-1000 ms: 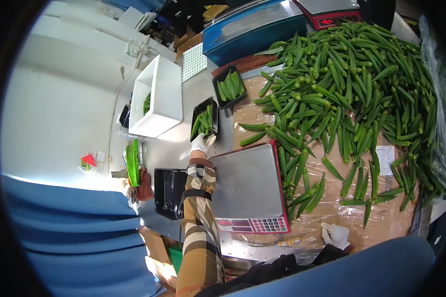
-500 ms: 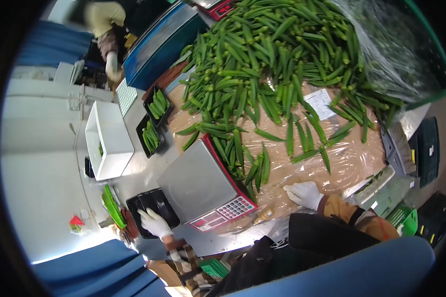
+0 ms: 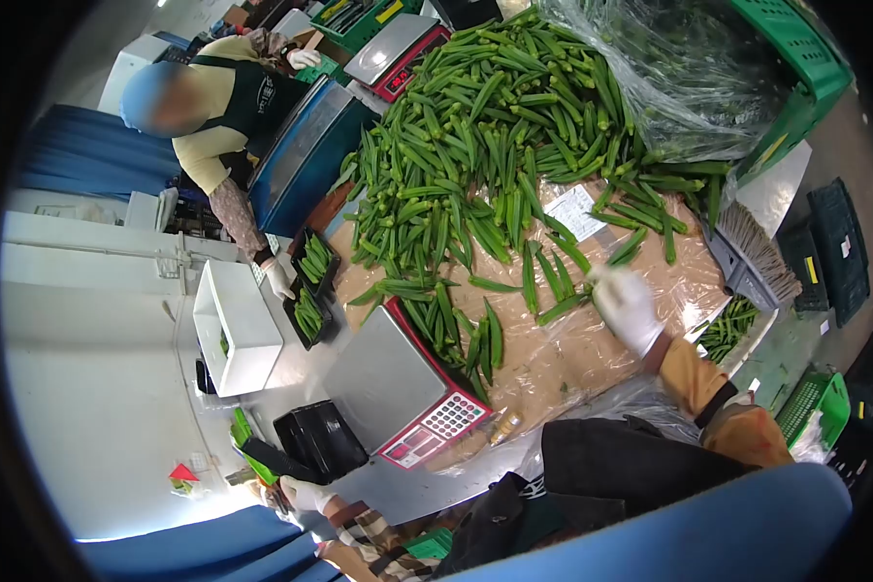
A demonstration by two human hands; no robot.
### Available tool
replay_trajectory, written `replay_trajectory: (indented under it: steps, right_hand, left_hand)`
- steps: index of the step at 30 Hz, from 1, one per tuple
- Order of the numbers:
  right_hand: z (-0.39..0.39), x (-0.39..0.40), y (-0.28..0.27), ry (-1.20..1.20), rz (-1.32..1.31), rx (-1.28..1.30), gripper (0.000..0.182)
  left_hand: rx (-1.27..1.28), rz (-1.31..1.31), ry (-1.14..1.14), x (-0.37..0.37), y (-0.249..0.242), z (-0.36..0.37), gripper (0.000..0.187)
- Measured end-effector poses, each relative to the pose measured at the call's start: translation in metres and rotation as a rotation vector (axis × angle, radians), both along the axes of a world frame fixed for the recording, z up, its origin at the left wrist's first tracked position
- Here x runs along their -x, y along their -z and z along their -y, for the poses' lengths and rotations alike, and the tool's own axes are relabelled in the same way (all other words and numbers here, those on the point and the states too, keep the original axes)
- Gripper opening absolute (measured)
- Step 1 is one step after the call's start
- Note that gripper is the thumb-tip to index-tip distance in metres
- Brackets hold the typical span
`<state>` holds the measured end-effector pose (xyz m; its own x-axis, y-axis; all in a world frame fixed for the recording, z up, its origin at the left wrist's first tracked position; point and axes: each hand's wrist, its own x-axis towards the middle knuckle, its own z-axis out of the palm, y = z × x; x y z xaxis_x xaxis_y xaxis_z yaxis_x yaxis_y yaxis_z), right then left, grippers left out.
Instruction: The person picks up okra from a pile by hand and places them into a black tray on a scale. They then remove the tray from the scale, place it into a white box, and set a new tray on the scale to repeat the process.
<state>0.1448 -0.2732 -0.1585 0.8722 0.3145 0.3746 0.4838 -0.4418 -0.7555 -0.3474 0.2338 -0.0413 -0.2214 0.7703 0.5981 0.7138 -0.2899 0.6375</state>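
My right hand [image 3: 627, 308], in a white glove and smeared by motion, is over the wrapped brown surface at the edge of the okra heap [image 3: 485, 145]. A blurred okra [image 3: 629, 247] sticks out from its closed fingertips. My left hand [image 3: 306, 495], also gloved, is low on the left with its fingers closed on the edge of a thin-looking black tray [image 3: 274, 459], seen nearly edge-on. Beside that lies another black tray [image 3: 318, 441] against the scale [image 3: 398, 388]. Several loose okra [image 3: 485, 339] lie along the scale's far edge.
A co-worker's gloved hand [image 3: 279, 278] touches black trays of okra [image 3: 308, 315]. Near them stands a white bin [image 3: 238, 330]. A paper sheet [image 3: 574, 213], a green crate [image 3: 795, 87] with clear plastic and a brush [image 3: 752, 257] are to the right.
My left hand has moved off the black tray by the scale to another. My right hand has moved up to the okra. The view has shifted, showing more of the co-worker.
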Motion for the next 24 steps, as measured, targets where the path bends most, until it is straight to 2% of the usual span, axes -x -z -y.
replay_trajectory:
  steps: [2, 3, 4, 5, 6, 7, 8, 9, 11, 12, 13, 15, 17, 19, 21, 22, 23, 24]
  right_hand:
    - [0.032, -0.056, -0.004, 0.221, 0.100, 0.200, 0.037]
    - [0.043, -0.075, -0.002, 0.366, 0.193, 0.320, 0.045]
    - [0.052, -0.088, 0.010, 0.410, 0.143, 0.384, 0.049]
    - [0.058, -0.100, 0.025, 0.453, 0.093, 0.446, 0.053]
    - [0.059, -0.107, 0.034, 0.496, 0.042, 0.508, 0.057]
    - [0.054, -0.108, 0.033, 0.425, -0.034, 0.509, 0.059]
    - [0.048, -0.106, 0.026, 0.354, -0.112, 0.510, 0.060]
    - [0.044, -0.103, 0.024, 0.282, -0.189, 0.511, 0.061]
    - [0.025, -0.086, 0.037, 0.140, -0.097, 0.318, 0.052]
    - [0.011, -0.074, 0.043, 0.119, -0.130, 0.277, 0.046]
    - [-0.004, -0.061, 0.024, 0.005, -0.253, 0.198, 0.044]
    - [-0.032, -0.047, 0.035, -0.238, -0.221, 0.171, 0.043]
    - [-0.062, -0.048, 0.014, -0.261, -0.357, 0.155, 0.046]
    - [-0.087, -0.073, -0.018, -0.136, -0.342, 0.209, 0.054]
    - [-0.114, -0.108, 0.007, 0.042, -0.266, 0.183, 0.080]
    - [-0.124, -0.126, -0.001, 0.051, -0.416, 0.273, 0.085]
    - [-0.134, -0.141, -0.009, 0.061, -0.565, 0.364, 0.089]
    - [-0.145, -0.150, -0.007, 0.068, -0.603, 0.365, 0.091]
  left_hand:
    - [-0.114, -0.088, 0.071, -0.046, -0.026, 0.049, 0.026]
    - [-0.037, -0.138, 0.182, -0.064, -0.028, 0.073, 0.025]
    - [0.056, -0.199, 0.303, -0.080, -0.023, 0.096, 0.025]
    - [0.060, -0.196, 0.302, -0.085, -0.028, 0.105, 0.023]
    - [0.199, -0.369, 0.481, -0.107, 0.001, 0.137, 0.018]
    - [0.287, -0.401, 0.582, -0.101, 0.026, 0.140, 0.016]
    - [0.362, -0.731, 0.722, -0.115, 0.015, 0.153, 0.017]
    - [0.296, -0.747, 0.769, -0.119, 0.021, 0.161, 0.020]
    - [0.256, -0.667, 0.695, -0.150, 0.012, 0.176, 0.026]
    - [0.226, -0.639, 0.729, -0.171, 0.006, 0.180, 0.028]
    - [0.197, -0.610, 0.762, -0.196, 0.001, 0.183, 0.030]
    - [0.180, -0.563, 0.871, -0.250, -0.008, 0.186, 0.035]
    - [0.217, -0.528, 0.961, -0.305, -0.006, 0.186, 0.038]
    - [0.484, -0.173, 1.169, -0.359, 0.023, 0.172, 0.039]
    - [0.721, -0.052, 1.257, -0.410, 0.058, 0.154, 0.041]
    - [0.918, 0.025, 1.239, -0.438, 0.057, 0.160, 0.039]
    - [1.111, 0.234, 1.197, -0.460, 0.084, 0.157, 0.039]
    - [1.237, 0.231, 1.140, -0.482, 0.098, 0.157, 0.034]
